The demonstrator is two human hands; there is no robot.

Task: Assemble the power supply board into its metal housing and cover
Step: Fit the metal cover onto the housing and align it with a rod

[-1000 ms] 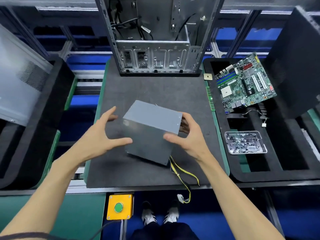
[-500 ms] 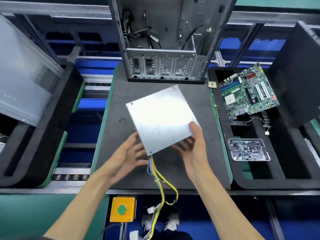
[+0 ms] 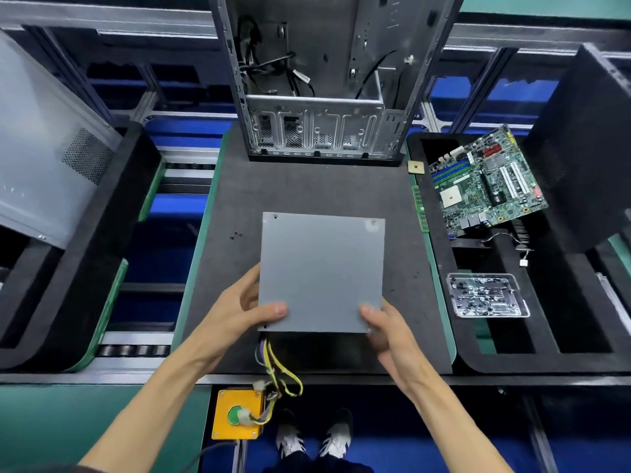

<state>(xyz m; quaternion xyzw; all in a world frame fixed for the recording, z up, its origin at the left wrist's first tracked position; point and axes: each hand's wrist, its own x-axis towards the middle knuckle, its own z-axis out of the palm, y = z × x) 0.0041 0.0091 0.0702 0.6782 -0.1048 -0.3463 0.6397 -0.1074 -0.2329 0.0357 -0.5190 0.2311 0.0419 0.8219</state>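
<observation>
The grey metal power supply housing [image 3: 322, 271] is held flat side up over the dark work mat [image 3: 307, 192]. My left hand [image 3: 239, 305] grips its near left corner, thumb on top. My right hand [image 3: 384, 327] grips the near right corner the same way. A bundle of yellow and purple wires [image 3: 276, 373] with white connectors hangs from the near edge, down over the table front. The housing's inside and the board are hidden.
An open computer case [image 3: 317, 97] stands at the back of the mat. A green motherboard [image 3: 485, 182] and a tray of screws [image 3: 486, 295] sit in black foam at right. A grey side panel [image 3: 44, 155] leans left. Small screws [image 3: 235, 235] lie on the mat. A yellow button box [image 3: 237, 416] sits below.
The housing has been turned from a tilted, skewed pose to square and level. Both hands have shifted to its near corners, thumbs on top.
</observation>
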